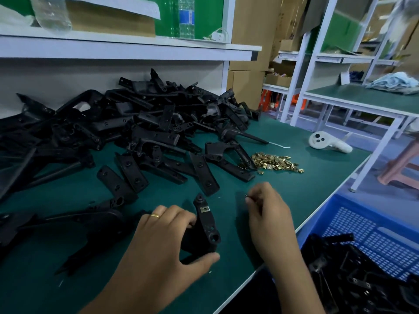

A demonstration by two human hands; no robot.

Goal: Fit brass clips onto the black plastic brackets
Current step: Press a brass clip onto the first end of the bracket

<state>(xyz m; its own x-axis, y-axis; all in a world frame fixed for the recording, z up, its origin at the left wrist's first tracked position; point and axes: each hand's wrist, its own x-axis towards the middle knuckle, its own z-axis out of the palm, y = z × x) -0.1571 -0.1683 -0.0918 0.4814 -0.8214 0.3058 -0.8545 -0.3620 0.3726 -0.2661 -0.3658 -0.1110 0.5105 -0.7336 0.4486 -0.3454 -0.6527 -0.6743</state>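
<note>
While the left hand gripped a black plastic bracket near the front edge of the green tabletop, fingers curled over its left side and thumb pressed beneath it, the right hand hovered just to the right of it, fingertips pinched round a tiny dark piece too small to identify. One brass clip already sat fitted on the upper arm of the held bracket, which stood tilted with its narrow end pointing away from the person. A gold ring showed on one left finger. Behind the hands, a large heap of loose black brackets spread across the left and middle of the tabletop. A small pile of brass clips lay to the right of that heap, beyond the right hand. Farther back on the right rested a white handheld controller. Beside the tabletop at lower right stood a blue perforated crate holding more black brackets, some with clips on them.
</note>
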